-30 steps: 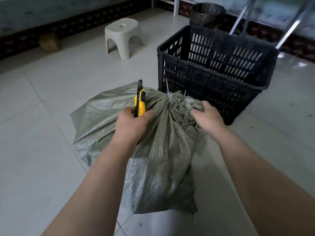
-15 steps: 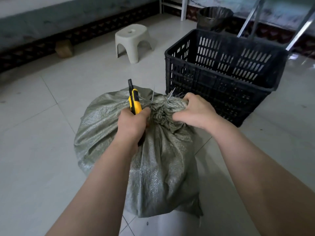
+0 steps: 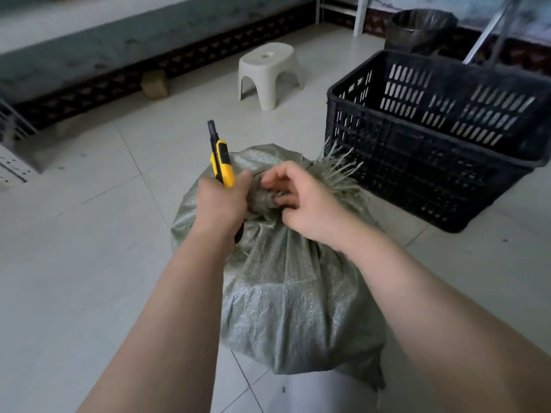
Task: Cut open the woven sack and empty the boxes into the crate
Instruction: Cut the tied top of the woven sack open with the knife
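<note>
A grey-green woven sack [image 3: 292, 299] stands on the tiled floor, its neck bunched and tied at the top with frayed fibres sticking out to the right. My left hand [image 3: 220, 201] grips a yellow and black utility knife [image 3: 220, 159], which points up just left of the knot. My right hand [image 3: 301, 201] rests on the knot with its fingers curled into the gathered fabric. The black slatted plastic crate [image 3: 387, 138] stands on the floor behind and right of the sack, looking empty. No boxes show; the sack hides its contents.
A white plastic stool [image 3: 268, 73] stands behind the sack. A dark bin [image 3: 423, 28] and metal legs [image 3: 489, 28] stand behind the crate. A small brown box [image 3: 155, 83] lies by the patterned wall base. A grey rack [image 3: 12, 156] shows at left.
My right hand has loosened from a fist on the neck and now picks at the knot with curled fingers. The view has shifted, and my left hand still holds the knife upright.
</note>
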